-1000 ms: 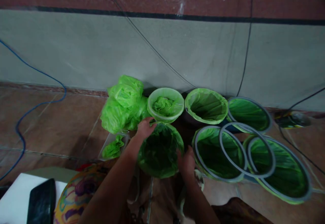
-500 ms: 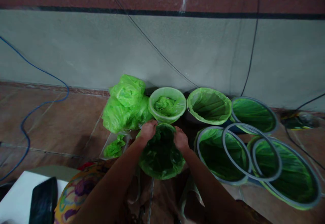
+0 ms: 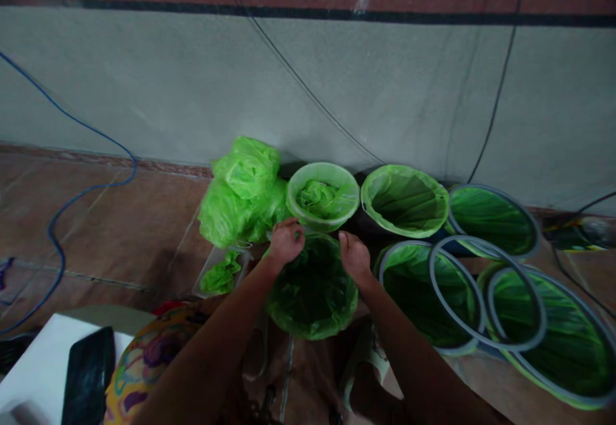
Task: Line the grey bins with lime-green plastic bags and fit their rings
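A bin lined with a thin green bin liner (image 3: 312, 325) stands on the floor between my feet, its dark inside facing up. At its far left rim my left hand (image 3: 287, 243) is closed in a pinch on the liner's edge. My right hand (image 3: 355, 258) has its fingers curled over the right side of the rim, closed on the liner. Behind the bin sits a pale round tub (image 3: 350, 201) holding a crumpled green bag (image 3: 317, 199). A heap of loose green bags (image 3: 245, 187) lies left of the tub.
Several other lined bins stand to the right, among them one by the wall (image 3: 404, 203). A loose grey ring (image 3: 436, 293) lies across two of them. On the left are a small clear tray (image 3: 206, 274), a blue cable (image 3: 60, 245) and a phone (image 3: 89, 373) on a white surface.
My right hand has shifted slightly outward along the rim, and my left hand has lifted a little with its fingers more curled. The view has moved slightly left.
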`<state>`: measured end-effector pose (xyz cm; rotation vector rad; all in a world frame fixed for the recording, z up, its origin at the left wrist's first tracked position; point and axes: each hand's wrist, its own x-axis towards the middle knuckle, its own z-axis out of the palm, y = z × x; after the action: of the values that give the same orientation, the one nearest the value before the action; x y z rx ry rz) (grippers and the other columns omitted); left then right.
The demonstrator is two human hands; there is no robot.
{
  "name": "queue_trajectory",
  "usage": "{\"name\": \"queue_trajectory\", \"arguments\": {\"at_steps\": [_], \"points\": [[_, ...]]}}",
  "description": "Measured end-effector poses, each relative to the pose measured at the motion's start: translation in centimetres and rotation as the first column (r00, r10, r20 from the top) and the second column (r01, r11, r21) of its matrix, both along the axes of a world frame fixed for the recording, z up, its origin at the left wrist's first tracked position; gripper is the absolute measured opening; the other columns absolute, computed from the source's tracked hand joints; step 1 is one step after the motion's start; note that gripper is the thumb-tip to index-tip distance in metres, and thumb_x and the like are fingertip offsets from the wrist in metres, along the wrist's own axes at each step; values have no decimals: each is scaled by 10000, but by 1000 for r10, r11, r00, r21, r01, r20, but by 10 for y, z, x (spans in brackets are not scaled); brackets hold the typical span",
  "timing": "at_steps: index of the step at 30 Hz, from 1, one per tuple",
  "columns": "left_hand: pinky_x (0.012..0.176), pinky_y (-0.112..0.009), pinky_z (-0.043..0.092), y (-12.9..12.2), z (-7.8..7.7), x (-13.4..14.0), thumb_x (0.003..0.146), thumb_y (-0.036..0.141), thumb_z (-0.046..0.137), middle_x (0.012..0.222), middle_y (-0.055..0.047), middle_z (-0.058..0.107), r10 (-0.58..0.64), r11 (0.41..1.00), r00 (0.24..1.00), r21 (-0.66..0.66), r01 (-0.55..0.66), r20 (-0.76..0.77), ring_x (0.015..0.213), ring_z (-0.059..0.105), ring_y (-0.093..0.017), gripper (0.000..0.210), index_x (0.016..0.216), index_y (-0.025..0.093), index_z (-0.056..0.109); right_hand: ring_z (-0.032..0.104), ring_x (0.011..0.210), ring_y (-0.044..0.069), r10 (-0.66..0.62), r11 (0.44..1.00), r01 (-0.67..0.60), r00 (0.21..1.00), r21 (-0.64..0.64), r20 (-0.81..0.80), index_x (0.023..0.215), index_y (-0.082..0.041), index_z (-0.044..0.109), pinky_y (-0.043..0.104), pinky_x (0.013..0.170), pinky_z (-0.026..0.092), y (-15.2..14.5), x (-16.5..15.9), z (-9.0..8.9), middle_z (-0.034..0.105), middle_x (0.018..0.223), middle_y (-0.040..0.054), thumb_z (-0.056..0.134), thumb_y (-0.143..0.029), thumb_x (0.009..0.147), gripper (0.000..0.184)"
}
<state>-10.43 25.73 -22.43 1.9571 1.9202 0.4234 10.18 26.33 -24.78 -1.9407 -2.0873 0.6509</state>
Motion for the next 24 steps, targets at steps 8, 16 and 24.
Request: {"name": "queue_trajectory", "arguments": {"at_steps": [8,16,24], "points": [[914,-325,491,24,-3,22,968,429,416,1064,-98,729,-194,954,963,-264,141,-186,1021,667,-225,377,1061,191,693,675,904,194,256,958,-253,967,-137,0,1069,-179,690,252,781,421,23,-15,-10,741,1015,102,332,-373,1019,410],[911,-332,508,15,-15,7,911,268,506,1156,-91,707,-248,932,936,-325,160,-250,1069,662,-236,373,1274,209,573,637,1063,205,339,931,-334,941,-149,5,1278,-161,569,242,871,415,17,-9,-15,700,1159,107,449,-240,976,335],[1016,-421,455,4,-13,-13,713,343,754,1303,-128,629,-54,980,997,-193,41,-62,1183,596,-303,719,1368,187,504,688,855,198,-36,973,86,973,-213,228,1134,-144,588,261,690,406,-32,-4,-14,720,981,111,339,-316,1020,323]]}}
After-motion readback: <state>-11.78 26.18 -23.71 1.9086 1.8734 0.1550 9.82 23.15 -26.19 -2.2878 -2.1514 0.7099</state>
